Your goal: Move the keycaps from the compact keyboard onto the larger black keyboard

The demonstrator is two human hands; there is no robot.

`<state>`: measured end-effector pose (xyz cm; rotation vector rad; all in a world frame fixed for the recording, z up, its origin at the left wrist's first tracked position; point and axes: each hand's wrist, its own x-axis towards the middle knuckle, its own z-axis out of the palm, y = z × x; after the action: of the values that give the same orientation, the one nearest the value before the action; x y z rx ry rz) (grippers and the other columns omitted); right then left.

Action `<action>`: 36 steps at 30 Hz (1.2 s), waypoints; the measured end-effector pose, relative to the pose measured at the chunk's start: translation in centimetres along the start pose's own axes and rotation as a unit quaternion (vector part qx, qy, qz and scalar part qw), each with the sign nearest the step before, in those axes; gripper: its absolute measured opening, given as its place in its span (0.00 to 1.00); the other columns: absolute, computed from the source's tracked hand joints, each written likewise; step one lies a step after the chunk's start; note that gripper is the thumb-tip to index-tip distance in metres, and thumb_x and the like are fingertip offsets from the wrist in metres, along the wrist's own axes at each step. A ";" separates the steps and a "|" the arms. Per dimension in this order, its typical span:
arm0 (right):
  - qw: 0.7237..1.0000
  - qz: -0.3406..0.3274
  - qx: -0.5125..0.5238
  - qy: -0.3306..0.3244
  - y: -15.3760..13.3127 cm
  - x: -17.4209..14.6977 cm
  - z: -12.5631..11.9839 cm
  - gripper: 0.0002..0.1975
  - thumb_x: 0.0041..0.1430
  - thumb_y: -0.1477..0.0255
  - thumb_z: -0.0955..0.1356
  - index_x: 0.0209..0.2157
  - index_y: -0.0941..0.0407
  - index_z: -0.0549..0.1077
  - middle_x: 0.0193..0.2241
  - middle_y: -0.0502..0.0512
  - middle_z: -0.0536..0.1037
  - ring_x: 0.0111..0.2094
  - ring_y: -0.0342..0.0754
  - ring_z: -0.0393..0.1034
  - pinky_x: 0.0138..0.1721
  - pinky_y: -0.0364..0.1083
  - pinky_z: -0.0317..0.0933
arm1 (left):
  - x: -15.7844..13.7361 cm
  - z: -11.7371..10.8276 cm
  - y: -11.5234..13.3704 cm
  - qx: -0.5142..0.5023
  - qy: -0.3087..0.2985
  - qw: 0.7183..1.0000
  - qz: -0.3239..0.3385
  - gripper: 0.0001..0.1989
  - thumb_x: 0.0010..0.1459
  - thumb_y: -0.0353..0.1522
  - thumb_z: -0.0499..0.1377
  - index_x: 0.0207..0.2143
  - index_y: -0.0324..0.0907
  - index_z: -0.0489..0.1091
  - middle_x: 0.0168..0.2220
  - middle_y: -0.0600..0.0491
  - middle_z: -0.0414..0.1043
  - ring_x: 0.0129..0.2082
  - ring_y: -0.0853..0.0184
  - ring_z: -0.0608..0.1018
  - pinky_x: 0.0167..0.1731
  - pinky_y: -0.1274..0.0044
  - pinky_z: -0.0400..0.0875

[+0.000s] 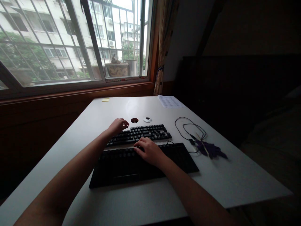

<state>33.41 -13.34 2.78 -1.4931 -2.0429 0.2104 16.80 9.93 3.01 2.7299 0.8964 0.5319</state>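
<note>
A black keyboard point(138, 168) lies at the near side of the white table, a row of raised keys along its far edge; its dark middle shows little detail. Behind it, black keycaps point(150, 131) sit in rows in a keyboard layout, pale gaps between some. My left hand point(118, 125) hovers at the left end of these rows, fingers bent and apart, apparently holding nothing. My right hand point(149, 150) rests over the keyboard's far edge, thumb and fingers closed together at the key row. What lies between those fingertips is hidden.
Right of the keyboard lie a looped black cable point(188, 125), a purple cloth-like item point(213, 150) and a thin light stick point(204, 144). A round hole point(134, 120) and white disc point(147, 120) are behind the keycaps. Printed paper point(170, 101) and a yellow note point(105, 99) lie farther back.
</note>
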 end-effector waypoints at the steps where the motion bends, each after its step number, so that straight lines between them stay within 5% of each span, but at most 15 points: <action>1: 1.000 0.004 0.002 0.004 0.0 0.0 -0.1 0.07 0.67 0.68 0.67 0.41 0.53 0.77 0.39 0.55 0.76 0.44 0.50 0.69 0.48 0.49 0.64 | 0.3 0.2 -0.1 0.002 -0.006 1.000 0.004 0.07 0.57 0.33 0.65 0.38 0.44 0.82 0.36 0.49 0.80 0.34 0.64 0.80 0.41 0.75 0.71; 11: 0.992 0.057 -0.004 0.116 0.7 0.3 -0.7 0.09 0.69 0.70 0.64 0.37 0.54 0.76 0.36 0.54 0.76 0.39 0.48 0.71 0.45 0.46 0.62 | 1.8 0.6 0.7 0.012 -0.043 0.998 0.032 0.07 0.56 0.38 0.66 0.35 0.46 0.82 0.36 0.50 0.81 0.36 0.64 0.79 0.43 0.75 0.70; 36: 0.987 0.053 0.020 0.152 1.1 0.5 -0.7 0.07 0.66 0.72 0.65 0.37 0.54 0.77 0.34 0.53 0.78 0.36 0.47 0.73 0.42 0.45 0.64 | 0.1 0.0 -0.3 0.089 -0.021 0.996 -0.007 0.07 0.57 0.37 0.64 0.34 0.47 0.81 0.39 0.50 0.77 0.40 0.61 0.74 0.42 0.73 0.69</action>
<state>34.59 -12.69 3.06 -1.5088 -1.7103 0.0601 16.78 10.23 2.93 2.8793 0.9968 0.4090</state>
